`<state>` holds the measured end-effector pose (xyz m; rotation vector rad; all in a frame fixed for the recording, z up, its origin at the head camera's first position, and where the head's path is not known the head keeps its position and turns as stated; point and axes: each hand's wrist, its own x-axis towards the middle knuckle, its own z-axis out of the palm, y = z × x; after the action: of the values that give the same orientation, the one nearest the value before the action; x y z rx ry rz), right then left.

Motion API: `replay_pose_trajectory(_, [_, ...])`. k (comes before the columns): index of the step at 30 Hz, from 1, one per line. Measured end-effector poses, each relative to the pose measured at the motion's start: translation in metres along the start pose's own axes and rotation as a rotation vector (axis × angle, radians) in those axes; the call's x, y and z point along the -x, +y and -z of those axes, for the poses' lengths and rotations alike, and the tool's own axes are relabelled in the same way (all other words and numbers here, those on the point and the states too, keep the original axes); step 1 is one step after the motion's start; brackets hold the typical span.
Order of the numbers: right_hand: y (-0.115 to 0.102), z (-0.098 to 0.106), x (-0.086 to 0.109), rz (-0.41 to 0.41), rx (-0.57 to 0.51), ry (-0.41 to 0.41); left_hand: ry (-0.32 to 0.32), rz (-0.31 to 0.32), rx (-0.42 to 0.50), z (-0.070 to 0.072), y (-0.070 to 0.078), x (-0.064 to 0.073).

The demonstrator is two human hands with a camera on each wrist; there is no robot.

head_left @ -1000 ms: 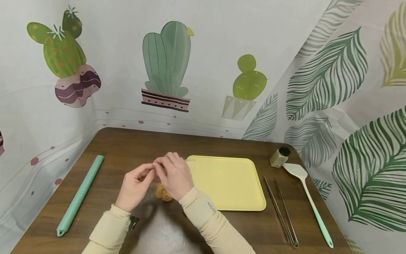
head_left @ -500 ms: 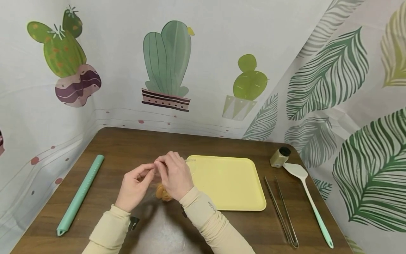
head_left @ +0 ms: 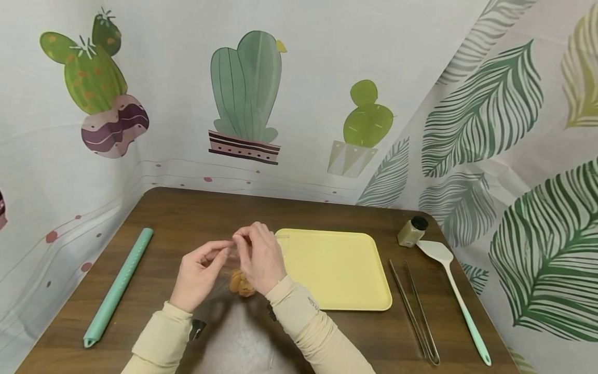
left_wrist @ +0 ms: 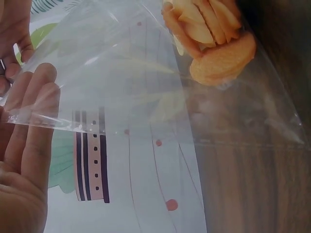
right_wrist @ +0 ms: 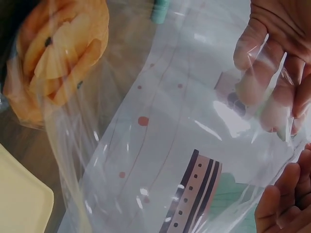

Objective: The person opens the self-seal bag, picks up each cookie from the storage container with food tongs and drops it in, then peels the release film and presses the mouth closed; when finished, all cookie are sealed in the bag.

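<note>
My left hand (head_left: pixel 198 272) and right hand (head_left: pixel 260 259) are raised close together over the table, left of the yellow tray (head_left: pixel 336 270). Between them hangs a clear plastic bag (left_wrist: pixel 131 82), its upper edge pinched by the fingers of both hands. Golden-orange baked pieces, like a ruffled pastry (left_wrist: pixel 221 58), sit low in the bag; in the right wrist view the pastry (right_wrist: pixel 63 63) shows two dark specks. The left wrist view has the left hand (left_wrist: pixel 29 136) at lower left. In the right wrist view the right hand (right_wrist: pixel 286 199) is at lower right, partly cut off.
A mint-green tube-like rod (head_left: pixel 119 288) lies along the table's left side. On the right are metal tongs (head_left: pixel 416 311), a white spatula (head_left: pixel 455 291) with a mint handle, and a small black-lidded jar (head_left: pixel 412 232). A printed cloth (head_left: pixel 308 67) hangs behind the table.
My right hand's fingertips have shifted slightly right, widening the gap to the left fingertips. The left hand has stayed nearly still, and the bag still hangs between them.
</note>
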<state>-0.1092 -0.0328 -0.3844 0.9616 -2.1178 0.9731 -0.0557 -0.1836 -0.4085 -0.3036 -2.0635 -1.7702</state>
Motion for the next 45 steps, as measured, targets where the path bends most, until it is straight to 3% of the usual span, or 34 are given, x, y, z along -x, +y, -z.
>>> replay_pose_trajectory(10, [0.004, -0.001, 0.001, -0.048, -0.062, 0.034, 0.015, 0.032, 0.026, 0.001, -0.001, -0.002])
replay_pose_trajectory(17, [0.009, -0.001, 0.003, -0.074, -0.103, 0.106, -0.004, 0.009, 0.058, 0.002, -0.003, -0.002])
replay_pose_trajectory(25, [0.015, -0.001, 0.004, -0.135, -0.148, 0.153, 0.016, 0.018, 0.087, 0.003, -0.002, -0.001])
replay_pose_trajectory(38, [0.026, 0.006, 0.004, -0.226, -0.273, 0.217, 0.033, 0.049, 0.078, 0.004, -0.004, -0.001])
replay_pose_trajectory(45, [0.029, 0.007, 0.006, -0.259, -0.273, 0.223, 0.036, 0.052, 0.075, 0.004, -0.004, -0.002])
